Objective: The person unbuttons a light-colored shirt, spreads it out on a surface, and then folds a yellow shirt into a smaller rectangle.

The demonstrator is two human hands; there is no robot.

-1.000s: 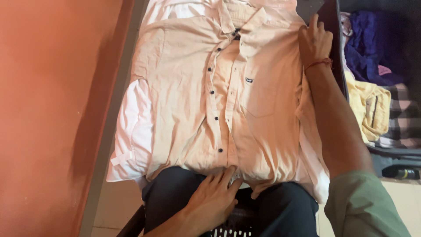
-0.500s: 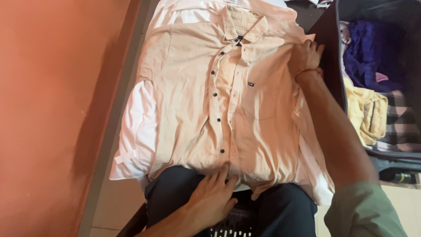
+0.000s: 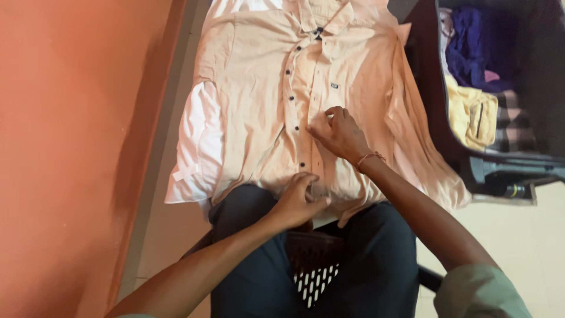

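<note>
Lying flat in front of me is a peach button-up shirt point(image 3: 265, 112), front side up, collar pointing away and its hem draped toward my knees. A row of dark buttons point(image 3: 288, 72) runs down its middle. It rests on a white cloth point(image 3: 197, 153) that shows past its left edge. My right hand point(image 3: 338, 132) sits on the button strip at mid-height, fingers point(image 3: 321, 121) pinched closed on a bit of the fabric there. My left hand point(image 3: 297, 200) is lower, at the hem, its fingers point(image 3: 306, 179) curled shut around the shirt's bottom edge just beside the same strip. A thin orange thread bracelet point(image 3: 369, 158) circles my right wrist. My dark trousers point(image 3: 253, 259) frame a brown perforated plastic seat point(image 3: 312, 265) below the hem. To my left stands an orange wall point(image 3: 70, 147). To my right, well apart from the hands, an open dark suitcase point(image 3: 429, 100) holds a yellow garment point(image 3: 471, 115), purple cloth point(image 3: 468, 53) and a checked piece point(image 3: 512, 126).
</note>
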